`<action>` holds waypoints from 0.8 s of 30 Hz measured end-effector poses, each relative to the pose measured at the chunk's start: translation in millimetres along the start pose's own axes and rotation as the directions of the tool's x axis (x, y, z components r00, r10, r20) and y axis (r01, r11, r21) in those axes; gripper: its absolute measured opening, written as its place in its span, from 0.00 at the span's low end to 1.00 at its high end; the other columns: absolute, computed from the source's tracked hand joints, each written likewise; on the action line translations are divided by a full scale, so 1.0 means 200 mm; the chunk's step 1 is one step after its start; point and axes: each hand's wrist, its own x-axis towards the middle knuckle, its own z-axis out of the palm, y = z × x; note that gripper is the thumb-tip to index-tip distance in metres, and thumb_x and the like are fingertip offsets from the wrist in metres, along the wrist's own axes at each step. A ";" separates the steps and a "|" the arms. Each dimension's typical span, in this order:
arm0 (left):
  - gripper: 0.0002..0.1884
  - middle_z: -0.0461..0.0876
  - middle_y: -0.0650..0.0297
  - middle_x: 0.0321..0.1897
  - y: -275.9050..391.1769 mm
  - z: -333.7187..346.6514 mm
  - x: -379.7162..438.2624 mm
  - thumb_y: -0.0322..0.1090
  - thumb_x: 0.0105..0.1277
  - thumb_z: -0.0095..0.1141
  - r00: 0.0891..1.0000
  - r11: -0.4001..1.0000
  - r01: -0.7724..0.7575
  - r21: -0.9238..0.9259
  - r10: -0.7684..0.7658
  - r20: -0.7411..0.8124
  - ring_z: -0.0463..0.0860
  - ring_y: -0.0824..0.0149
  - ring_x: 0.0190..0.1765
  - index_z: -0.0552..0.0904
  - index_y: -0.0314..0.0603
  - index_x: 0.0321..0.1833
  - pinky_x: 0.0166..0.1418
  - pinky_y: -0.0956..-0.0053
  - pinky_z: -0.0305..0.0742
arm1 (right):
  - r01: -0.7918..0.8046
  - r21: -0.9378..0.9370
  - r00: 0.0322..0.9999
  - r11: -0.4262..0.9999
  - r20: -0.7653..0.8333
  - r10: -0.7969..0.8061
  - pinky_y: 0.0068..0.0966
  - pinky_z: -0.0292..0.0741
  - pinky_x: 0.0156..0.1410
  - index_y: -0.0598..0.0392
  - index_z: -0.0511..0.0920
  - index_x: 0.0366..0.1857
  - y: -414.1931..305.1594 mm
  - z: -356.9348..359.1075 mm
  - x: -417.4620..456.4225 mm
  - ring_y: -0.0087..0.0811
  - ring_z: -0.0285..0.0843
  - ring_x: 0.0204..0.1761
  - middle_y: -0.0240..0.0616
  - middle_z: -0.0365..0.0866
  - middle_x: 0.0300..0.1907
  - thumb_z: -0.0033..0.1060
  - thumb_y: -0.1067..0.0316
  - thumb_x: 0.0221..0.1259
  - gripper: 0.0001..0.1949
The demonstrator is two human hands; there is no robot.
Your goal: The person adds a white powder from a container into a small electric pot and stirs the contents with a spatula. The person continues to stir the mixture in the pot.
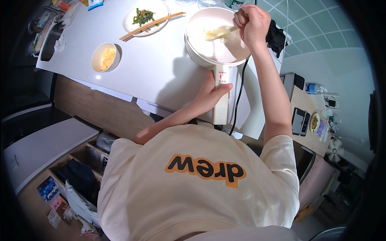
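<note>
In the head view, a white electric cooking pot (196, 57) stands on the white table, its long handle pointing towards me. My left hand (213, 92) is wrapped around that handle, thumb across its top just below the control panel (222, 77). Above the pot's right rim, my right hand (252, 25) grips a pale spatula or spoon (217, 33) in a fist. The tool's head is down inside the pot, where thin pale residue clings to the bottom. To the left sits a white bowl (96, 57) of shredded yellow food (108, 59).
Wooden chopsticks (150, 26) lie across a white plate (128, 18) of cooked greens (143, 16). A black cord (238, 99) runs past the handle. Crumpled tissue (59, 44) is by the sink-like black basin (49, 45). Black cloth (275, 39) lies right of the pot.
</note>
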 end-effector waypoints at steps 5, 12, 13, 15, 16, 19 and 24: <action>0.28 0.73 0.59 0.39 0.04 0.00 0.00 0.33 0.68 0.55 0.999 0.999 0.027 -0.019 -0.027 0.025 0.79 0.70 0.35 0.53 0.36 0.63 0.32 0.69 0.82 | 0.125 0.242 0.990 0.962 0.028 -0.136 0.27 0.47 0.23 0.55 0.57 0.13 0.05 -0.09 0.05 0.23 0.45 0.16 0.30 0.50 0.12 0.42 0.76 0.58 0.15; 0.27 0.73 0.60 0.39 -0.01 -0.02 0.02 0.33 0.69 0.53 1.000 1.000 -0.004 0.021 0.004 0.012 0.78 0.71 0.36 0.53 0.36 0.63 0.32 0.70 0.82 | 0.190 0.229 0.971 0.955 0.100 -0.217 0.24 0.53 0.20 0.64 0.68 0.14 0.04 -0.04 -0.02 0.21 0.54 0.12 0.33 0.61 0.11 0.47 0.78 0.60 0.13; 0.27 0.73 0.60 0.39 -0.01 -0.02 0.02 0.33 0.69 0.53 1.000 1.000 -0.003 0.023 0.003 0.011 0.78 0.71 0.36 0.53 0.36 0.63 0.32 0.70 0.82 | 0.099 0.363 0.969 0.927 0.176 -0.173 0.23 0.53 0.20 0.64 0.69 0.15 0.02 -0.08 -0.01 0.21 0.56 0.13 0.33 0.62 0.11 0.47 0.78 0.59 0.13; 0.27 0.73 0.60 0.39 -0.02 -0.02 0.02 0.33 0.69 0.53 1.000 0.999 -0.014 0.035 0.013 0.008 0.78 0.71 0.36 0.53 0.37 0.63 0.32 0.70 0.82 | 0.133 0.079 0.991 0.988 -0.003 -0.133 0.23 0.53 0.20 0.64 0.69 0.15 0.05 -0.06 -0.09 0.21 0.56 0.13 0.33 0.63 0.12 0.46 0.79 0.59 0.12; 0.27 0.73 0.60 0.39 -0.04 -0.02 0.03 0.33 0.69 0.53 1.000 0.999 -0.026 0.044 0.026 0.010 0.78 0.71 0.36 0.53 0.37 0.63 0.32 0.70 0.82 | 0.134 0.087 0.990 0.987 0.041 -0.138 0.23 0.52 0.20 0.64 0.68 0.15 0.11 -0.10 -0.11 0.21 0.56 0.13 0.33 0.62 0.11 0.46 0.79 0.59 0.12; 0.27 0.73 0.60 0.38 -0.04 -0.03 0.03 0.33 0.69 0.53 0.999 0.997 -0.039 0.062 0.039 -0.001 0.78 0.71 0.36 0.53 0.38 0.63 0.31 0.69 0.82 | 0.130 0.236 0.988 0.963 0.052 -0.146 0.23 0.48 0.19 0.63 0.67 0.14 0.06 -0.10 -0.13 0.19 0.50 0.12 0.29 0.57 0.09 0.43 0.79 0.59 0.13; 0.27 0.74 0.60 0.37 0.02 0.00 0.00 0.33 0.69 0.53 1.000 0.999 0.001 -0.035 -0.001 0.012 0.78 0.71 0.33 0.53 0.38 0.63 0.31 0.69 0.82 | -0.023 0.100 0.990 0.995 0.139 0.009 0.22 0.48 0.19 0.63 0.69 0.15 -0.02 -0.10 -0.17 0.19 0.51 0.13 0.30 0.59 0.11 0.47 0.77 0.60 0.13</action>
